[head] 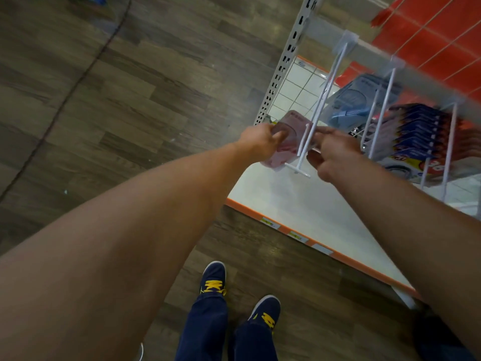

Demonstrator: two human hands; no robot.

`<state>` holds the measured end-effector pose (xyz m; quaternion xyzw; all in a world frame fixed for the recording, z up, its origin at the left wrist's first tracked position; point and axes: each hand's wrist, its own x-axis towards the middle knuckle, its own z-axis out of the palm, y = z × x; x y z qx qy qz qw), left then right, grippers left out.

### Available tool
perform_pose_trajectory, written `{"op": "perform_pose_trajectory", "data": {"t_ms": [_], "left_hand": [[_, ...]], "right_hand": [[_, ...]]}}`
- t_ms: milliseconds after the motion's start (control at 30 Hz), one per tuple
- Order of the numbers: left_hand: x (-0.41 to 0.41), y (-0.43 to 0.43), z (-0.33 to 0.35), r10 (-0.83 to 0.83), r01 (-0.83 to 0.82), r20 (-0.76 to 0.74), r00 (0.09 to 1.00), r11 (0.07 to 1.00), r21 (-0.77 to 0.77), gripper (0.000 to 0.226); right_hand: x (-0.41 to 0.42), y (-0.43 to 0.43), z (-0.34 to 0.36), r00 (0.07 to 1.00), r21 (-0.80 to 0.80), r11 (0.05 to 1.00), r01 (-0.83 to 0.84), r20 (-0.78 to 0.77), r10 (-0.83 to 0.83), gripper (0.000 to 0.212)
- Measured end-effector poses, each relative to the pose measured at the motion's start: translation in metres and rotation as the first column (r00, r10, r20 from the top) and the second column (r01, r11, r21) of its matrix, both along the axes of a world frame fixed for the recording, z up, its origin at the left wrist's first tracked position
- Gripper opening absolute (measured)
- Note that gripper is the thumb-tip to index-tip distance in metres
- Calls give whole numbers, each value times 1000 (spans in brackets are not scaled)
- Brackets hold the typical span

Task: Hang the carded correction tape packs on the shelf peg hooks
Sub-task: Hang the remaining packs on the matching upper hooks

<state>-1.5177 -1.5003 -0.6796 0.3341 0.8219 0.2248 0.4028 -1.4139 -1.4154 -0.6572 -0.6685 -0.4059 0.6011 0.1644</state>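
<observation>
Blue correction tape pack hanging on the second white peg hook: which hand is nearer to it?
Right. The right hand is at the front end of the leftmost white peg hook, just below-left of the blue pack. The left hand holds the pink carded pack farther left, beyond that hook.

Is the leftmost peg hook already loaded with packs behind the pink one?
No, the leftmost peg hook is bare along its length; only the pink pack sits near its tip.

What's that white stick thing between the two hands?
A white peg hook runs between the left hand and right hand, with the pink pack at it, head view.
</observation>
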Motion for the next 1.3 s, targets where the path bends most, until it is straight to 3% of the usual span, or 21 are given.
{"op": "perform_pose_trajectory", "data": {"t_ms": [100, 233, 300, 500, 600, 733, 967, 1133, 1300], "left_hand": [[-10, 33, 4, 28, -28, 35, 999, 999, 22, 45], [-26, 73, 23, 64, -95, 177, 982, 981, 171, 35], [-33, 91, 37, 50, -91, 202, 978, 975, 203, 42], [-35, 112, 41, -62, 43, 92, 994, 981, 188, 54], [-31, 103, 38, -110, 97, 85, 990, 985, 143, 69], [-26, 84, 32, -92, 98, -53, 994, 985, 145, 77], [1, 41, 57, -132, 176, -262, 956, 973, 151, 71], [33, -7, 113, -199, 263, -353, 914, 954, 144, 62], [69, -61, 183, -332, 369, -368, 869, 929, 36, 53]], "right_hand": [[-15, 32, 2, 1000, 32, 999, -26, 4, 26, 18], [-30, 71, -1, 998, 116, 992, -57, -15, 59, 25], [-37, 87, -1, 995, 148, 986, -82, -39, 88, 26], [-47, 116, 2, 959, 280, 924, -262, 185, 215, 23], [-46, 119, 0, 938, 317, 901, -297, 275, 212, 2], [-39, 99, 3, 870, 378, 837, -397, 444, 212, 34], [-10, 30, 37, 787, 443, 726, -526, 576, 219, 33], [20, -37, 94, 742, 476, 587, -654, 553, 378, 33], [54, -105, 166, 758, 506, 565, -652, 438, 483, 37]]}}
